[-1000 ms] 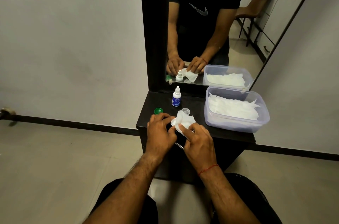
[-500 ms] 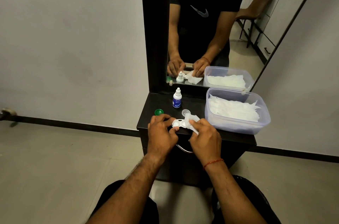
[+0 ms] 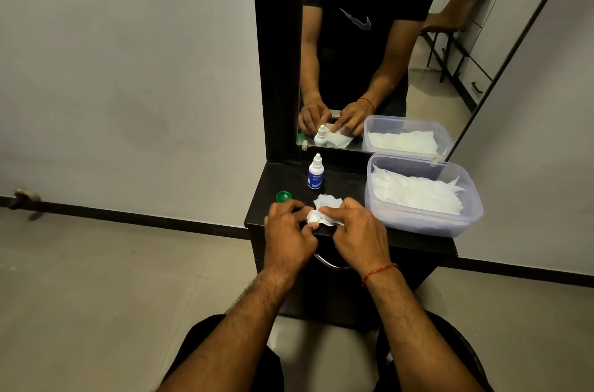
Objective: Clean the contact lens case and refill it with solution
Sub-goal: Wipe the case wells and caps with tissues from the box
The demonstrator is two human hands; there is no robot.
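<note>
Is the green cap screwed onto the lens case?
No, the green cap lies alone on the table, just beyond the left hand.

Pale wall (image 3: 128, 70), beige floor (image 3: 96, 295), dark baseboard (image 3: 144, 218), black dresser (image 3: 337, 301) — tall mirror (image 3: 434, 109) above, brown chair (image 3: 463, 3) reflected.

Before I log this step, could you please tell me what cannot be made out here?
Lens case: head view, covered by the tissue that the left hand and right hand pinch.
Bottle label: head view, too small to read.
Drawer handle: head view, partly behind both hands.
</note>
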